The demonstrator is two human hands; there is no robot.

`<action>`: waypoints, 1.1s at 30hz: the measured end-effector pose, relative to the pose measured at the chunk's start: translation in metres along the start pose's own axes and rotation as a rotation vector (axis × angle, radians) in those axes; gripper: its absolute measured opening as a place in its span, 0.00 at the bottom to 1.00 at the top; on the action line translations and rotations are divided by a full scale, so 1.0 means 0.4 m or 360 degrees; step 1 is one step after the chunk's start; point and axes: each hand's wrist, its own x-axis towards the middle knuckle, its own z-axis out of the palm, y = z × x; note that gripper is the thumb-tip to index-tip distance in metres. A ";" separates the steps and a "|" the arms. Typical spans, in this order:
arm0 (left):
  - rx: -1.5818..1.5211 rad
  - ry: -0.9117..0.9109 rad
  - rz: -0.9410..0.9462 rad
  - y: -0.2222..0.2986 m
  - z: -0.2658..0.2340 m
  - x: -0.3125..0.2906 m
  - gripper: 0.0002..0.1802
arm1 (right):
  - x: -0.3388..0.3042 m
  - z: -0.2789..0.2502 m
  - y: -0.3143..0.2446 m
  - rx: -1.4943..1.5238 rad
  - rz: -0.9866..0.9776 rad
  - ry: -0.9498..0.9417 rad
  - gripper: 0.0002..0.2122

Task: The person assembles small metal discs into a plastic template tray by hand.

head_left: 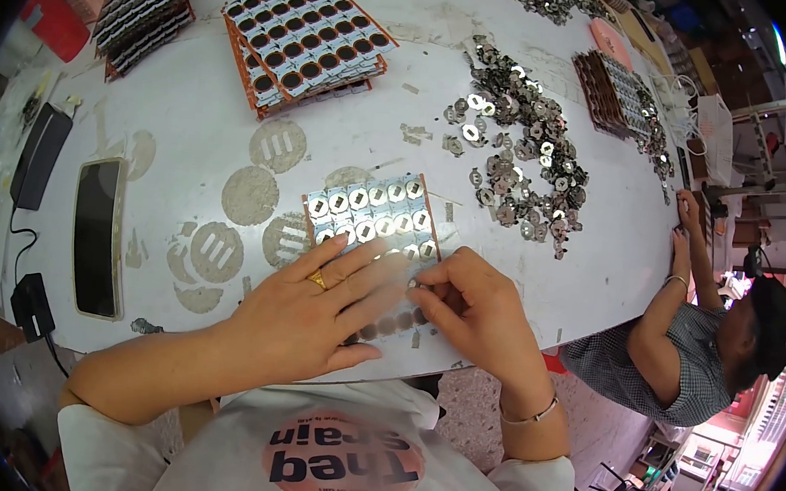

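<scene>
Dark-screened phone (97, 238) on white table (178, 86). Board stack (304, 37) beyond. Left hand (317, 309) palm down over disc-covered panel (370, 212) lying on table; fingers spread, blurred, no grasp visible. Right hand (472, 309) at panel's right edge, thumb and forefinger pinching small bright piece (411, 284), kind unclear. Metal parts heap (538, 137), then co-worker (672, 368).
</scene>
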 end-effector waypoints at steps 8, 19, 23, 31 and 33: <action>0.0100 0.0118 0.0054 0.002 0.001 0.012 0.35 | 0.017 -0.086 0.049 -0.0580 0.0044 0.0759 0.09; 0.0006 0.0248 0.0074 -0.023 0.005 0.023 0.32 | 0.038 -0.103 0.096 -0.0426 -0.0081 0.0690 0.07; 0.0087 0.0220 0.0087 -0.021 0.003 0.026 0.31 | 0.015 -0.116 0.116 -0.0234 -0.0129 0.0479 0.10; 0.0123 0.0176 0.0114 -0.027 -0.007 0.020 0.28 | -0.020 -0.134 0.091 -0.0099 0.0003 0.0410 0.17; 0.0142 0.0171 0.0116 -0.025 -0.009 0.022 0.27 | -0.012 -0.114 0.084 -0.0237 -0.0116 0.0371 0.18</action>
